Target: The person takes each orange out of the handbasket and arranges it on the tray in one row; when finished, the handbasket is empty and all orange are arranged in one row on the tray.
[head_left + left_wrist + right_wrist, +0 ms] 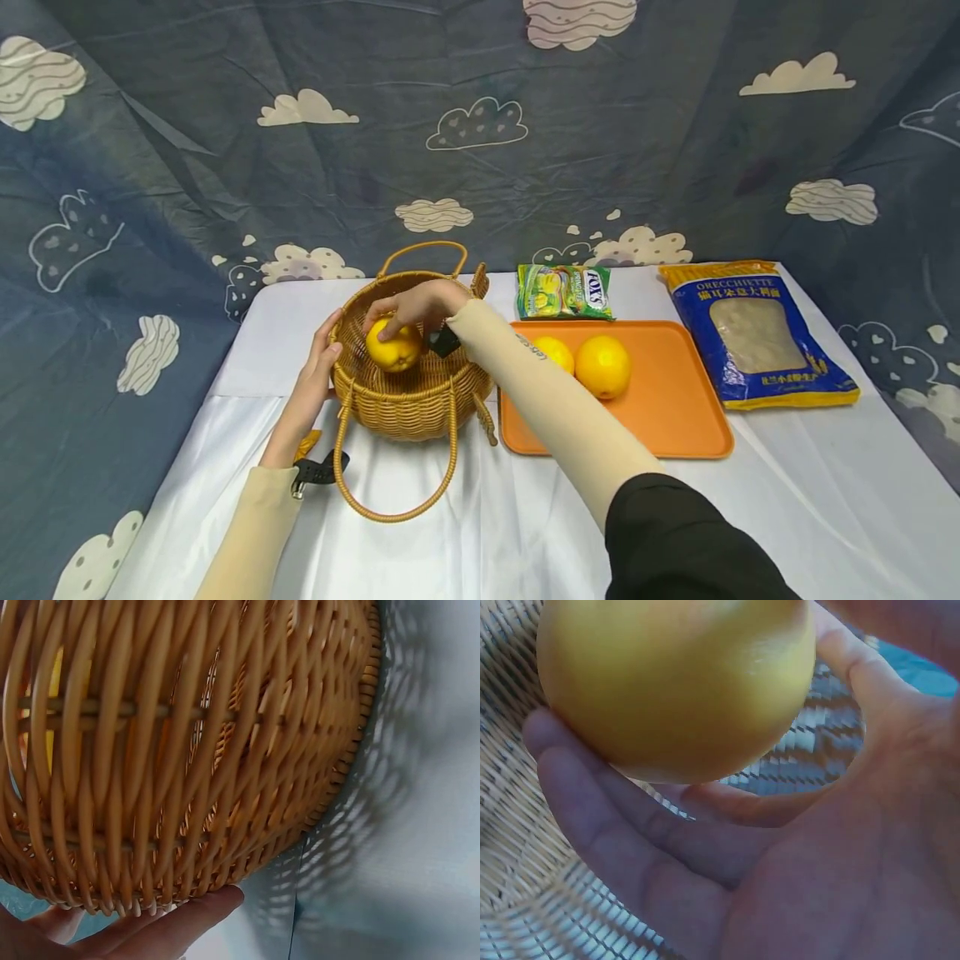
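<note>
A wicker basket [408,414] stands on the white cloth, its near handle hanging down in front. My left hand [309,379] grips the basket's left rim; in the left wrist view its fingers [176,926] lie along the edge of the weave. Inside the basket's opening, my right hand [420,307] holds a round, smooth yellow fruit [393,345]. The right wrist view shows the fruit [675,690] large, with fingers [592,795] curled around its underside and the woven wall behind.
Right of the basket, an orange tray [667,417] carries a yellow-orange fruit [555,353] and an orange [603,367]. Behind it lies a green candy bag [564,292]; a blue-and-yellow orecchiette bag [761,333] lies to the right. My right forearm crosses over the tray.
</note>
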{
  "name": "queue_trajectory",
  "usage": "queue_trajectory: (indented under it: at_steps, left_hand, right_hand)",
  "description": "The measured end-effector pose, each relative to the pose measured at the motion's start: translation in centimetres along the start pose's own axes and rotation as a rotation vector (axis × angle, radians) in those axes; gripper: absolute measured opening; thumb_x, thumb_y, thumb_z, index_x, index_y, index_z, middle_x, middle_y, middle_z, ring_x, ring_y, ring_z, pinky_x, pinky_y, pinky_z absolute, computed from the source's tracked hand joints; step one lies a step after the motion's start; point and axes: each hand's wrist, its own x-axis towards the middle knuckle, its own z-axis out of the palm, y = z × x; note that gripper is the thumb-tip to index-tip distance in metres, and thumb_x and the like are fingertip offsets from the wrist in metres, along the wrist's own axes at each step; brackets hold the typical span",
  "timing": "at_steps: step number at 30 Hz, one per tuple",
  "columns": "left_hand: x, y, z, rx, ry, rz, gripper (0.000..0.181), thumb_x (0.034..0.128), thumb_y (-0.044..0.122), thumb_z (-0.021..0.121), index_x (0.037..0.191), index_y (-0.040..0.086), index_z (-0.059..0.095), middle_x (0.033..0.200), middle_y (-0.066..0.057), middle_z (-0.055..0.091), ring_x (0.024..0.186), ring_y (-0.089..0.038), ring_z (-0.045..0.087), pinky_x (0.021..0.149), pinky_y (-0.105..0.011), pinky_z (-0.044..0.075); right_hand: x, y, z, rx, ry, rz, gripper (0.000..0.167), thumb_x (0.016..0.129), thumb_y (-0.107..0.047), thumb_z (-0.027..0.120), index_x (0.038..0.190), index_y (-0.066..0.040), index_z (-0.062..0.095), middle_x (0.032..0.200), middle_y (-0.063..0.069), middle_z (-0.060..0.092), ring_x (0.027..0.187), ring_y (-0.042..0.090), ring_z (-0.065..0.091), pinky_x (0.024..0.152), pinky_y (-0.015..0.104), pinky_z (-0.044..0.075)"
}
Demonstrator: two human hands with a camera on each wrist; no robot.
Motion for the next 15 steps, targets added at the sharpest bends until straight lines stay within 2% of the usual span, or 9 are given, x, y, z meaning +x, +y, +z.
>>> queue_trajectory:
  at_steps: [3,8,13,15]
  left_hand:
    - [-0.1,0.1,0.0,0.002,0.002,0.001,0.052,0.1015,0.045,0.028,0.151,0.044,0.014,0.158,-0.003,0.01,0.131,-0.047,0.029,0.085,-0.067,0.039]
    - [-0.1,0.1,0.0,0.007,0.008,0.012,0.051,0.1016,0.044,0.029,0.151,0.044,0.014,0.158,-0.002,0.009,0.131,-0.048,0.028,0.084,-0.069,0.038]
    - [-0.1,0.0,0.1,0.022,0.014,0.013,0.051,0.1014,0.045,0.028,0.151,0.045,0.014,0.158,-0.002,0.01,0.131,-0.047,0.029,0.083,-0.069,0.038]
    - [-0.1,0.0,0.1,0.026,0.017,0.013,0.051,0.1012,0.046,0.028,0.15,0.046,0.014,0.158,-0.001,0.01,0.131,-0.046,0.029,0.083,-0.069,0.038]
  right_hand:
    - [-1.6,0.2,-0.8,0.01,0.001,-0.056,0.036,0.1,-0.017,0.049,0.136,-0.017,0.044,0.136,0.007,0.035,0.106,0.026,0.049,0.09,0.051,0.045]
    - [-4.6,0.9,-2.2,-0.004,0.017,-0.17,0.036,0.101,-0.02,0.047,0.136,-0.019,0.042,0.135,0.007,0.034,0.102,0.024,0.053,0.088,0.052,0.047]
    - [-8.1,2.2,-3.6,-0.012,0.055,-0.25,0.042,0.102,-0.024,0.047,0.143,-0.023,0.036,0.133,0.011,0.039,0.077,0.026,0.056,0.075,0.043,0.052]
    - [-9.7,3.0,-4.0,-0.002,0.088,-0.269,0.045,0.101,-0.026,0.047,0.144,-0.026,0.035,0.131,0.011,0.041,0.073,0.028,0.056,0.074,0.041,0.052]
